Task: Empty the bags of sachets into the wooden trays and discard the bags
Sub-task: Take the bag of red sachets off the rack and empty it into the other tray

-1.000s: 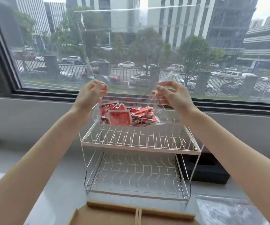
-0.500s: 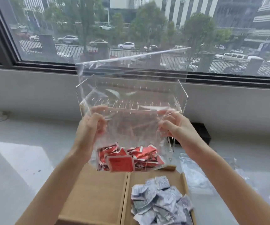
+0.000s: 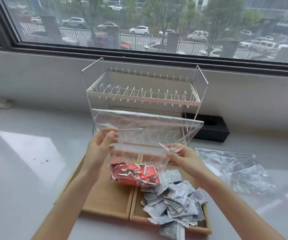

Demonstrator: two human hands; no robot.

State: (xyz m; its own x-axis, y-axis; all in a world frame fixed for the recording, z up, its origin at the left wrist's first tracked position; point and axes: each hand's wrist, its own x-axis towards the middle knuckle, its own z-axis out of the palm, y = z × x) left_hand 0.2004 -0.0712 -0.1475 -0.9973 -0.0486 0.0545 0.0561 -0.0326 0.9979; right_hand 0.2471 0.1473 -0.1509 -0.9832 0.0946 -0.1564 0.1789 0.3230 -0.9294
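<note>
A clear plastic bag (image 3: 146,132) hangs between my hands over the wooden trays, its mouth up and red sachets (image 3: 134,174) heaped in its bottom. My left hand (image 3: 100,148) pinches the bag's left side and my right hand (image 3: 183,156) pinches its right side. Below the bag, the left wooden tray (image 3: 105,200) shows only bare wood. The right wooden tray (image 3: 203,227) holds a pile of grey-white sachets (image 3: 174,201), a few spilling over its front edge.
A white wire dish rack (image 3: 143,94) stands behind the trays against the wall under the window. A black box (image 3: 212,129) sits to its right. An empty crumpled clear bag (image 3: 233,170) lies on the grey counter to the right of the trays.
The camera has tilted down from the window. My hands have lowered the bag of red sachets from in front of the rack to just above the trays.
</note>
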